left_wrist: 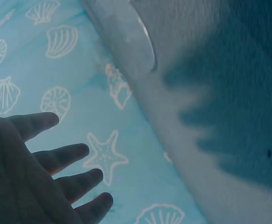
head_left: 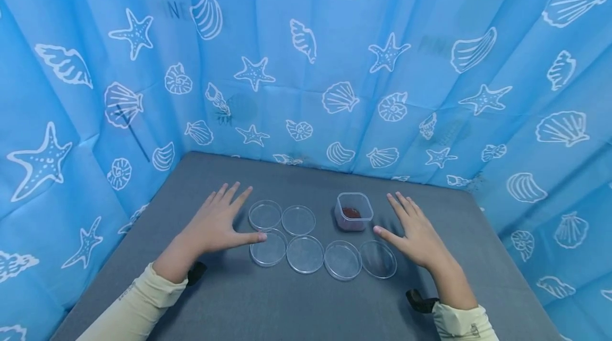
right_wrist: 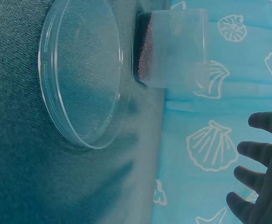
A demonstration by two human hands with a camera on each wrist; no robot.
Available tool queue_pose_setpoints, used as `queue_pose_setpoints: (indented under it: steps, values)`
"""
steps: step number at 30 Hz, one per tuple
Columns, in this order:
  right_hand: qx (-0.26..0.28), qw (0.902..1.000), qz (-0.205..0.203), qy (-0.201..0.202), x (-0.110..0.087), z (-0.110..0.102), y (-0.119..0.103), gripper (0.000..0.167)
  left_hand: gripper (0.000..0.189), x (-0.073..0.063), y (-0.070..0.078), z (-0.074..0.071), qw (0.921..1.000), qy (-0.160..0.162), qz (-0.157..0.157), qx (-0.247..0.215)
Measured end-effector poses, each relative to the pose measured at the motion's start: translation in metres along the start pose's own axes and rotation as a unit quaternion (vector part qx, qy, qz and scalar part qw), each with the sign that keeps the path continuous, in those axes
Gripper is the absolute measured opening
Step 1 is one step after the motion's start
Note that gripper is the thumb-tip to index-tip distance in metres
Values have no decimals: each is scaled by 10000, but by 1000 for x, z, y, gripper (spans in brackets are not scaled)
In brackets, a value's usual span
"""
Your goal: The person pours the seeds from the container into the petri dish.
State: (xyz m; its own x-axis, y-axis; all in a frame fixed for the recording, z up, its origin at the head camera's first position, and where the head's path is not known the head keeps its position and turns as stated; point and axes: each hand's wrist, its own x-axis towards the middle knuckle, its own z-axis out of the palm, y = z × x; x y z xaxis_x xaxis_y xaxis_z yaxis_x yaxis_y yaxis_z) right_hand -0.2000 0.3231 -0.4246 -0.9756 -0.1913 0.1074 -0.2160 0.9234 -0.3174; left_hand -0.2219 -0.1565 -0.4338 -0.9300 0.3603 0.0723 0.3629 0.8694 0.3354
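Observation:
My left hand [head_left: 217,224] hovers with its fingers spread at the left of several clear round petri dishes; its thumb overlaps the front-left dish [head_left: 269,254] in the head view. On the other side, my right hand [head_left: 415,229] is held with straight, parted fingers, holding nothing, near the rightmost dish [head_left: 379,259]. Just left of that hand stands a small clear square tub [head_left: 342,219] with dark red grains [head_left: 351,213] at the bottom. In the right wrist view the tub [right_wrist: 180,49] stands upright beyond a petri dish [right_wrist: 87,79].
Two dishes sit in the back row, one of them a flat dish [head_left: 298,220]; the others line up in front. They lie on a grey cloth-covered table [head_left: 296,309]. A blue curtain [head_left: 296,6] with white shells and starfish surrounds the table's back and sides.

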Motion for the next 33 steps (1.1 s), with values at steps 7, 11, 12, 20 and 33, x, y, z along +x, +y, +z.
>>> queue_pose_setpoints:
  steps: [7,11,12,20,33]
  values:
    - [569,9984,-12,-36,5,6,1,94,121,2,4,11,9995,-3,51,-297]
    - [782,9969,-50,-95,10,9,4,93,118,4,3,18,9986,-21,61,-531]
    - [812,9966,-62,-106,11,11,4,92,116,5,3,19,9981,-25,62,-605]
    - [1215,9924,-60,-202,20,17,6,94,97,11,-6,27,9920,-56,170,-1246]
    - [1924,9803,-195,-406,37,32,9,104,69,25,-29,32,9732,-308,497,-2226]
